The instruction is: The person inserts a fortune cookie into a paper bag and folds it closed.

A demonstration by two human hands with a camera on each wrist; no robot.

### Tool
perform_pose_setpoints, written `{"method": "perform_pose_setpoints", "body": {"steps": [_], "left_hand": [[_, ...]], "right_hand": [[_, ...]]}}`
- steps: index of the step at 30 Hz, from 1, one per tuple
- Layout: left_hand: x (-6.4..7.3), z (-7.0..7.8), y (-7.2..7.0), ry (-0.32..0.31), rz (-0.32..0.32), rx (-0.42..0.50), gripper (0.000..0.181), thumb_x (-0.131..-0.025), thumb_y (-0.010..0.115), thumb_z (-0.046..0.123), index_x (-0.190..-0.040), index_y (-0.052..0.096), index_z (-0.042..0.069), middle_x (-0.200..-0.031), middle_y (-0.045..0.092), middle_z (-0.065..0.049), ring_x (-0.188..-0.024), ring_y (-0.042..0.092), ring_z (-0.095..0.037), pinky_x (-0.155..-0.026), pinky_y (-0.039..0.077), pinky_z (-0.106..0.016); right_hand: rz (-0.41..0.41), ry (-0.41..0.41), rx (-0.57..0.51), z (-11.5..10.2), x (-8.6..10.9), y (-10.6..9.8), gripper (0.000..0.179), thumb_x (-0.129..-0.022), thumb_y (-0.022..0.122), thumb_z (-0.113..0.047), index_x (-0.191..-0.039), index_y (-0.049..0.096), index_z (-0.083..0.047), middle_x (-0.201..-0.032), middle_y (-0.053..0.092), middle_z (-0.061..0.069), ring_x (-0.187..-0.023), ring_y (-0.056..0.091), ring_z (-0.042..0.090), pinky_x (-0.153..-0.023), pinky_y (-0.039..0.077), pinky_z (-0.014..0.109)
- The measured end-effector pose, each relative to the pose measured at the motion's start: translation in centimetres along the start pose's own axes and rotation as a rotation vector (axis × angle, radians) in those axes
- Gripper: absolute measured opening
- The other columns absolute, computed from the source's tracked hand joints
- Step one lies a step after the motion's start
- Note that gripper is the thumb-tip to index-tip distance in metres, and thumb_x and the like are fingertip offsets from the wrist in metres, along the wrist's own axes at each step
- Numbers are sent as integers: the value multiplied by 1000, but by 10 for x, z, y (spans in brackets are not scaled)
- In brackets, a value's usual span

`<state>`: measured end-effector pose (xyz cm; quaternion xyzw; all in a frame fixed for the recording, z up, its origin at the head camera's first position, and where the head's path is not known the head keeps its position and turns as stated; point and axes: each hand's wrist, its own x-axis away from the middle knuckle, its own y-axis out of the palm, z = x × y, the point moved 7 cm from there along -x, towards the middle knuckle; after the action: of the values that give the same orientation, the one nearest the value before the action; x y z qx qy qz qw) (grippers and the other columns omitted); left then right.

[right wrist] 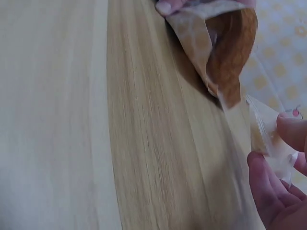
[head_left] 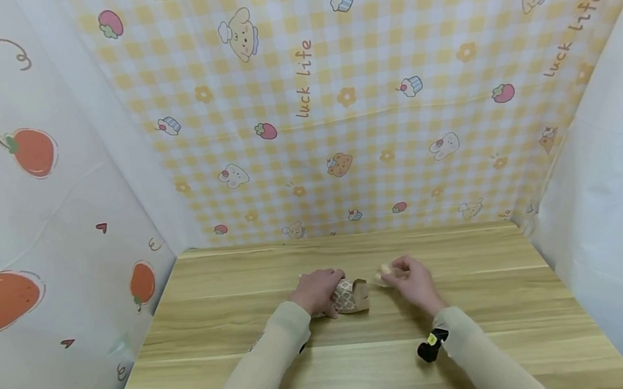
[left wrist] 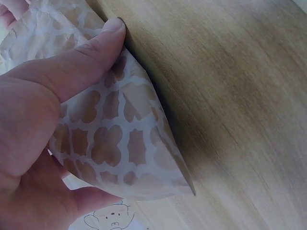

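Note:
My left hand (head_left: 318, 292) grips a brown paper bag (head_left: 345, 297) with a white lattice print, lying on its side on the wooden table. In the left wrist view the thumb (left wrist: 91, 55) lies across the printed paper and the other fingers are around its far side. The bag's mouth gapes to the right, and its plain brown inside (right wrist: 230, 57) shows in the right wrist view. Just right of that mouth, my right hand (head_left: 414, 284) pinches a small clear-wrapped packet (right wrist: 261, 127) between thumb and fingers. What the packet contains is too blurred to tell.
The wooden table (head_left: 368, 369) runs back to a yellow checked cloth (head_left: 373, 128) with cartoon prints. White sheets hang along the left and right sides. A black wrist-worn device (head_left: 432, 346) sits at my right cuff.

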<state>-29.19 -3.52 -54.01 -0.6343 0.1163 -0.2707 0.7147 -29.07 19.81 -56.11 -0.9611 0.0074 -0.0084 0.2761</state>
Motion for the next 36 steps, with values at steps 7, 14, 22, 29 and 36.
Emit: {"method": "perform_pose_setpoints", "body": {"steps": [7,14,22,29,36], "left_hand": [[0,-1,1,-5,-6,-1,85,-69,100,33,-141,56,21,-132,67,0,-119,65,-26,-97,55,-56],[-1,0,2,-6,-8,8,86,-68,101,33,-141,56,21,-132,68,-1,-119,65,-26,-99,54,-56],[-3,-2,2,-2,-1,7,87,-66,102,33,-140,57,20,-131,68,-2,-118,66,-26,-97,56,-55],[-2,0,1,0,6,1,84,-66,102,31,-136,58,20,-127,69,-1,-114,67,-25,-93,57,-53],[-3,-1,2,8,17,-1,84,-66,102,31,-136,59,19,-128,69,-2,-115,67,-25,-92,57,-52]], "right_hand": [[-45,-32,-39,-13,7,10,40,-93,81,-22,-124,66,0,-129,65,24,-107,71,35,-85,62,40],[-77,-50,5,-22,13,20,36,-91,82,-22,-118,69,-2,-120,69,18,-104,70,31,-89,61,45],[-91,-64,-9,-27,17,33,30,-86,88,-22,-100,67,-6,-100,70,8,-92,71,23,-80,61,37],[-136,-92,-49,-34,18,47,17,-90,84,-14,-90,70,-5,-88,72,4,-74,71,15,-60,58,27],[-173,-165,-44,-41,19,54,11,-94,78,-11,-87,73,-5,-84,75,4,-66,69,11,-55,56,25]]}}
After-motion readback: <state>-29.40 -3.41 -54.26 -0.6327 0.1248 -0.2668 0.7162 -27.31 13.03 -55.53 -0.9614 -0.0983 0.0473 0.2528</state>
